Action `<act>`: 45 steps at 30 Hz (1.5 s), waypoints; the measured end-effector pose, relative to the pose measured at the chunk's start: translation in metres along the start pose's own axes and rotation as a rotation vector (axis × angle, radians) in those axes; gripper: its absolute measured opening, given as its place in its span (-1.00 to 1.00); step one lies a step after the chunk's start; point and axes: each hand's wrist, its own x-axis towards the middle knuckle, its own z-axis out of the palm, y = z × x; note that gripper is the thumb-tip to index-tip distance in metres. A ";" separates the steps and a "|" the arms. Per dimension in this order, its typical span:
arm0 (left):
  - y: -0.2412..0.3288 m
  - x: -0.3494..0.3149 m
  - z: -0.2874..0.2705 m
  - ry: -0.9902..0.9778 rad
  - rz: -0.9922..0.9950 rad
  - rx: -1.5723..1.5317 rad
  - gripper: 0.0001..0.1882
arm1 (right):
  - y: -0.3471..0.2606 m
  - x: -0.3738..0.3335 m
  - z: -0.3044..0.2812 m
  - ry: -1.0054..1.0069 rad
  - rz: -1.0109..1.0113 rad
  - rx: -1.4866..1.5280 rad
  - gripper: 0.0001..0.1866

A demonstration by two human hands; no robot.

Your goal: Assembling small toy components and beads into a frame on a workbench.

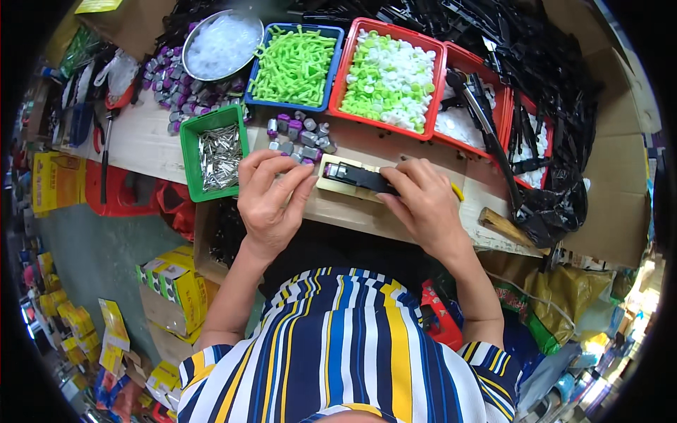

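On the front part of the table lies a cream block [337,186] like a holding jig. A long black plastic part [361,177] rests in it, with a small metal and purple piece at its left end. My right hand [425,206] grips the right end of the black part between thumb and fingers. Close to the block's left end, my left hand [270,204] has thumb and fingertips brought together in a pinch. Whatever it holds is too small to make out. A green bin [189,162] of slim metal pins [220,151] stands just left of that hand.
Behind the block lie several grey and purple metal pieces [303,134]. Further back stand a metal bowl [260,42], a blue bin [326,107] of green plastic parts and a red bin [416,132] of green and white caps. Black parts [522,63] heap at the right; a wooden handle [506,227] lies near the edge.
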 end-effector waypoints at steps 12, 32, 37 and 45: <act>-0.006 -0.006 -0.001 -0.004 -0.028 -0.040 -0.73 | -0.008 0.011 0.014 -0.043 0.004 -0.040 -0.67; 0.008 -0.012 0.033 -0.165 0.129 -0.133 -0.72 | 0.007 0.005 0.017 -0.024 0.055 0.078 -0.61; 0.008 -0.010 0.036 -0.176 0.159 -0.141 -0.70 | 0.009 0.004 0.021 0.019 0.048 0.104 -0.63; 0.007 -0.025 0.056 -0.219 0.316 -0.128 -0.64 | 0.014 0.006 0.017 0.022 0.038 0.124 -0.65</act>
